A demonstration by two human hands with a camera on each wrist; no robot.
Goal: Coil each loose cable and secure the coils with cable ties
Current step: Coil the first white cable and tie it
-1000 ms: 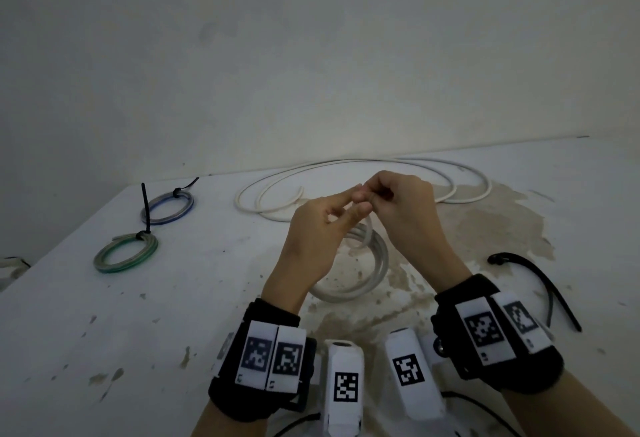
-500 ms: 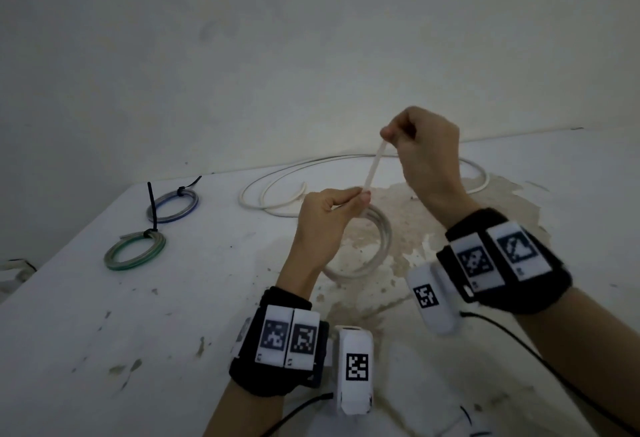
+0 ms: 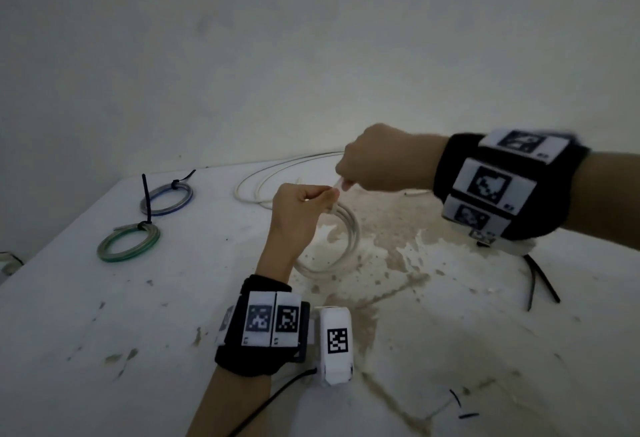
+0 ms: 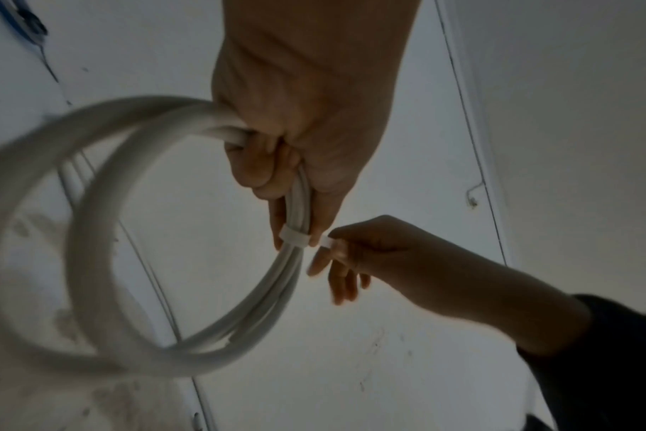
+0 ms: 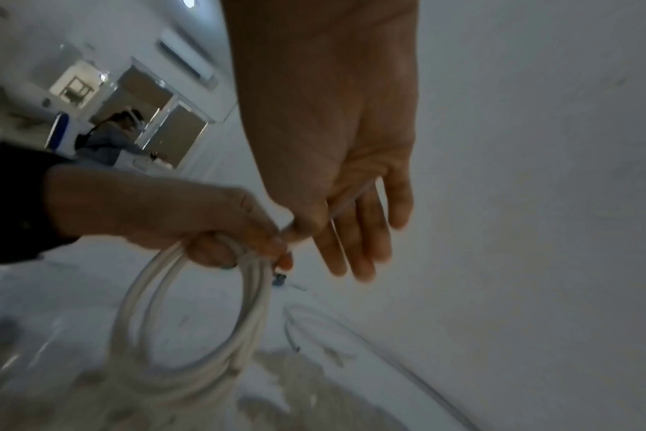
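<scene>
My left hand (image 3: pixel 322 198) grips a white cable coil (image 3: pixel 348 239) and holds it above the table, its lower part hanging near the surface. A white cable tie (image 4: pixel 296 236) is cinched round the bundled strands just beyond my left fingertips. My right hand (image 3: pixel 348 184) pinches the tie's tail (image 5: pixel 351 198) between thumb and forefinger, right next to the left hand; its other fingers (image 5: pixel 362 250) hang straight. A second white cable (image 3: pixel 263 180) lies loose in wide loops at the back of the table.
On the left lie a green coil (image 3: pixel 128 241) and a blue coil (image 3: pixel 167 199), each bound with a black tie. Spare black ties (image 3: pixel 540 279) lie at the right, and short black offcuts (image 3: pixel 462 405) lie near the front. A wall rises behind the stained table (image 3: pixel 104 332).
My right hand first pulled the tie's tail up and away from the coil, then dropped back down close to my left hand. The left hand kept its hold on the coil.
</scene>
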